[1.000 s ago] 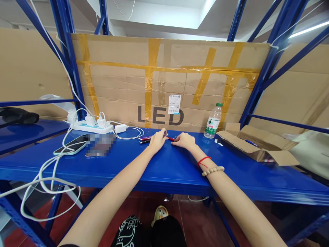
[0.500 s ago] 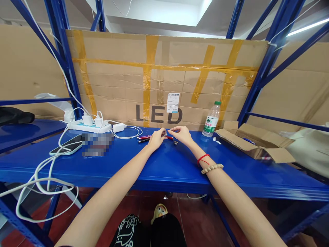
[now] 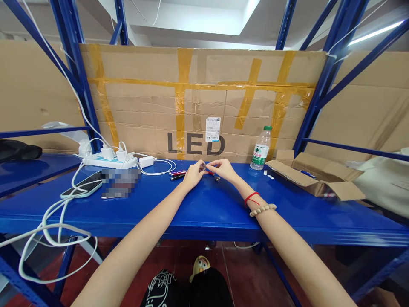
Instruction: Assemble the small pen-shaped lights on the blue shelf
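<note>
My left hand [image 3: 193, 174] and my right hand [image 3: 223, 169] meet over the back of the blue shelf [image 3: 204, 204], fingertips pinched together on a small part I cannot make out. A red pen [image 3: 210, 172] lies between the hands. Two more pens [image 3: 177, 174] lie just left of my left hand. A tiny dark piece [image 3: 217, 178] sits on the shelf under my right hand. My right wrist wears a red string and a bead bracelet [image 3: 262, 209].
A water bottle [image 3: 260, 148] stands at the back right beside an open cardboard box [image 3: 315, 179]. At the left are a power strip [image 3: 110, 160] with chargers, white cables [image 3: 54, 217] and a phone [image 3: 82, 185]. A taped cardboard sheet [image 3: 201, 98] marked LED closes the back.
Both hands have lifted off the shelf surface and brought their fingertips together above the red pen. The view has shifted slightly.
</note>
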